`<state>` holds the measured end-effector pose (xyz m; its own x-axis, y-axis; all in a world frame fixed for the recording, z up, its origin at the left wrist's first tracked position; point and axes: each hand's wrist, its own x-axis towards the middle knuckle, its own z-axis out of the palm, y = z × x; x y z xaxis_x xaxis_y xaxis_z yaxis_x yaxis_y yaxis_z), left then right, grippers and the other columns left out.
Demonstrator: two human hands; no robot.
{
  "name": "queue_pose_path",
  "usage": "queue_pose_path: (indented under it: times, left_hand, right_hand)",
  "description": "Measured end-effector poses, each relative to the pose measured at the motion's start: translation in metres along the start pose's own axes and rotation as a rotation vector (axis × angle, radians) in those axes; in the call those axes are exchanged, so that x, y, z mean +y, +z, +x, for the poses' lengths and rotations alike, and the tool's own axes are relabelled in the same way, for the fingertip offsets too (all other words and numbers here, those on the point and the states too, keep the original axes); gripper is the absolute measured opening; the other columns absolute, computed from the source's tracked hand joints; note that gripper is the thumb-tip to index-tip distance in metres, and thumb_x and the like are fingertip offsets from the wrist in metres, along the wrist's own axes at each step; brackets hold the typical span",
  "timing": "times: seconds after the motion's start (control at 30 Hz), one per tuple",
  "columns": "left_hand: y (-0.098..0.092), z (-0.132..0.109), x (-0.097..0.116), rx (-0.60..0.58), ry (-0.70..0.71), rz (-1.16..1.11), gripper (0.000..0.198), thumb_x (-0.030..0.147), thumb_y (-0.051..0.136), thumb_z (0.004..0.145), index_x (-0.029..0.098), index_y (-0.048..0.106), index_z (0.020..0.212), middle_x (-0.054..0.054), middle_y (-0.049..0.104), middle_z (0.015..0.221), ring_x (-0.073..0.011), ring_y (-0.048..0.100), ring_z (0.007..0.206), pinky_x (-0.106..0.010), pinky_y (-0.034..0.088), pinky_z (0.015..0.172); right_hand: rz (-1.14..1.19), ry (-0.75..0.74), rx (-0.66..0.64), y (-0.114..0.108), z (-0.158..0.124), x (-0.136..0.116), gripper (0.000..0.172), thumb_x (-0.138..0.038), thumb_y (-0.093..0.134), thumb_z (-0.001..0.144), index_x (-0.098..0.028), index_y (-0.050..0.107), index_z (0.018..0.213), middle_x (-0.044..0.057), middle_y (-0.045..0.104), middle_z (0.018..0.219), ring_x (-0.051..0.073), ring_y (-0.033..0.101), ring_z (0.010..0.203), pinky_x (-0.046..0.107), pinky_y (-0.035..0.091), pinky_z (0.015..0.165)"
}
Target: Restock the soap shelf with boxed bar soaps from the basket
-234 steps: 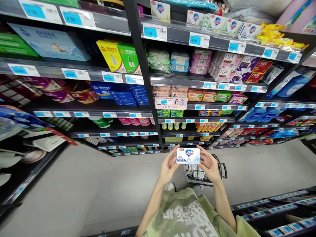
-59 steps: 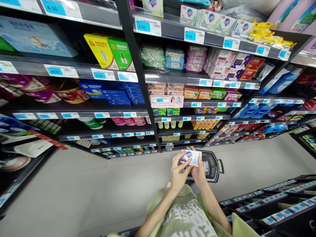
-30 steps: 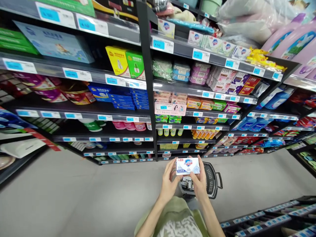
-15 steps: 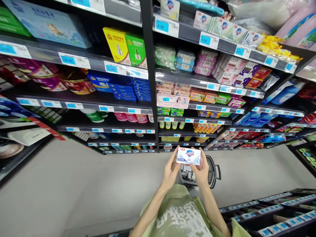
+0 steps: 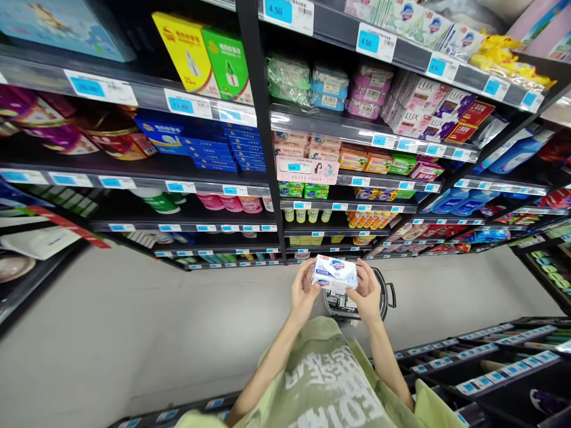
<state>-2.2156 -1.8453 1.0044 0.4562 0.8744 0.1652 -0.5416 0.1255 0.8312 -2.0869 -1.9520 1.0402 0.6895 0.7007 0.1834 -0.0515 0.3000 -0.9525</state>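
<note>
Fingers [image 5: 307, 270] of the left hand [image 5: 302, 295] grip the left end of a white box [image 5: 325, 273], curled behind it with the thumb at the lower front edge. The box is held up between both hands and tilted, so that its printed front and lower side both show. The right hand [image 5: 369, 295] grasps the opposite end in like manner — this end-to-end hold leaves the shield emblem [image 5: 338, 266] uncovered and appears to share the weight. Below, partly hidden by the box and right hand, a dark basket [image 5: 384, 300] contains small boxes [image 5: 341, 302]; its handle [image 5: 393, 295] projects to the right.

Shelving [image 5: 256, 71], left to right: a yellow box [image 5: 185, 50] and a green box [image 5: 227, 65] stand side by side, fronts outward, presumably for legibility. Blue boxes [image 5: 209, 148] lie flat in stacks, which suits their thin shape. Purple packs [image 5: 368, 89] are piled in layers. LUX cartons [image 5: 413, 122] are stacked, labelled faces outward. Price tags [image 5: 289, 15] line the shelf edges [image 5: 321, 124] — apparently set to match the adjacent goods.
</note>
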Motion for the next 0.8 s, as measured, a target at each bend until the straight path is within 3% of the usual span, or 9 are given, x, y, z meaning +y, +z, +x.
queue_pose_path:
  times: [0.2, 0.37, 0.7, 0.8]
  left_hand:
    - [-0.003, -0.005, 0.004, -0.046, -0.062, -0.051, 0.064, 0.065, 0.077, 0.083, 0.024, 0.068, 0.132, -0.015, 0.063, 0.14, -0.0342, 0.061, 0.131, -0.043, 0.051, 0.108]
    - [-0.001, -0.005, 0.004, -0.039, -0.093, -0.048, 0.061, 0.062, 0.078, 0.084, 0.025, 0.065, 0.13, -0.013, 0.067, 0.13, -0.0302, 0.066, 0.118, -0.036, 0.057, 0.092]
    - [0.002, -0.003, 0.002, 0.065, -0.164, -0.024, 0.063, 0.063, 0.081, 0.08, 0.026, 0.065, 0.129, -0.011, 0.065, 0.129, -0.0261, 0.066, 0.109, -0.031, 0.057, 0.08]
    - [0.004, -0.003, 0.002, 0.131, -0.217, -0.072, 0.069, 0.06, 0.082, 0.081, 0.029, 0.061, 0.139, -0.011, 0.063, 0.139, -0.0262, 0.065, 0.117, -0.032, 0.057, 0.087]
  right_hand:
    - [-0.02, -0.022, 0.038, 0.003, -0.003, 0.0, 0.051, -0.036, 0.093, 0.071, -0.023, 0.067, 0.112, 0.006, 0.076, 0.098, 0.017, 0.073, 0.081, 0.022, 0.059, 0.064]
    - [-0.01, -0.004, 0.026, 0.003, 0.0, 0.002, 0.049, -0.053, 0.089, 0.073, -0.023, 0.06, 0.099, 0.003, 0.07, 0.09, 0.017, 0.069, 0.071, 0.024, 0.057, 0.056]
    - [-0.039, 0.097, 0.059, 0.003, 0.001, 0.01, 0.039, -0.047, 0.086, 0.078, -0.021, 0.057, 0.081, 0.004, 0.069, 0.097, 0.016, 0.069, 0.069, 0.027, 0.06, 0.053]
    - [-0.054, 0.073, 0.071, 0.006, -0.003, 0.01, 0.04, -0.036, 0.091, 0.074, -0.021, 0.058, 0.092, 0.009, 0.073, 0.116, 0.018, 0.073, 0.081, 0.025, 0.06, 0.058]
